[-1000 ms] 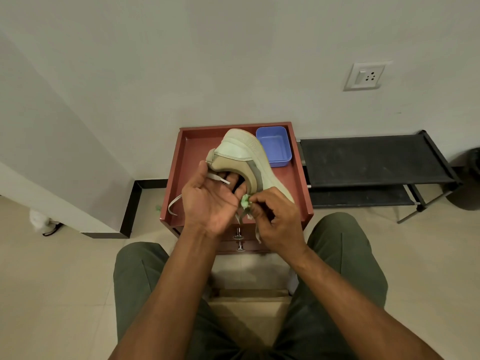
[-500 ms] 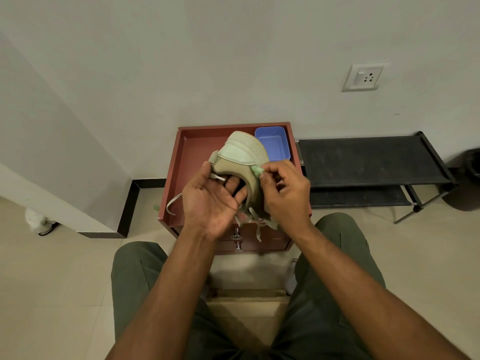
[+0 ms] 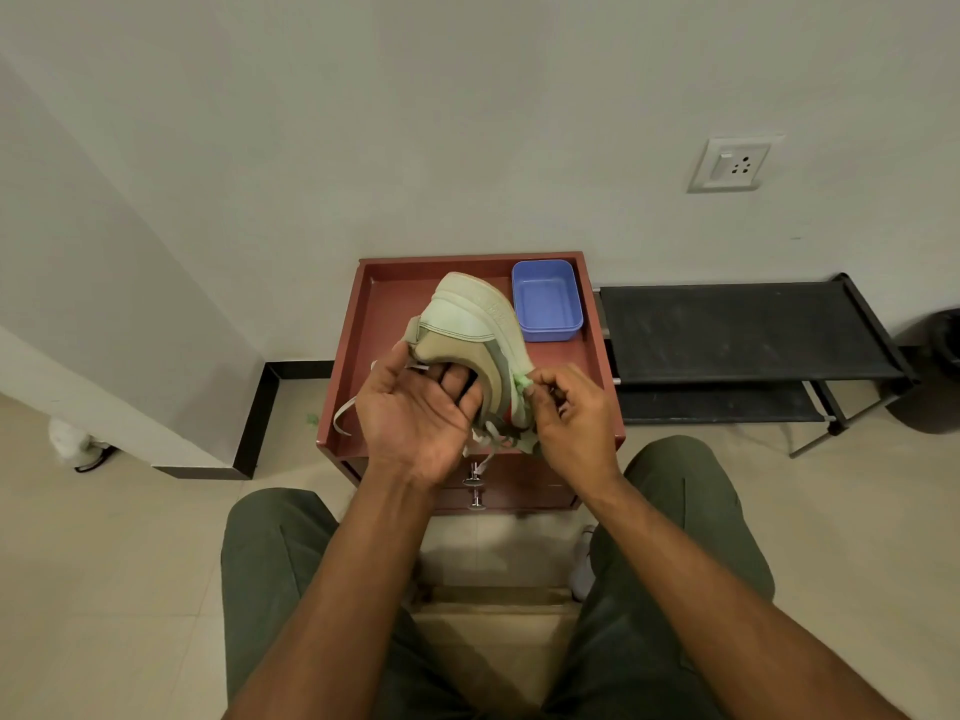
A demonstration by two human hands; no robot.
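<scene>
Two hands work on one shoe. The left hand lies palm up, its fingers are pushed into the opening of the shoe and the thumb rests on the heel, so it holds the shoe firmly. The right hand has a narrow grip: thumb and fingertips pinch a small green piece and press it to the side of the shoe, near the sole. What this piece is made of, I cannot tell.

The shoe is in the air, tilted with the sole up and away from the person, above the red-brown cabinet. A loose lace hangs down at the left. On the back right corner of the cabinet top stands a blue container, just beside the shoe. To the right of the cabinet is a black rack.
</scene>
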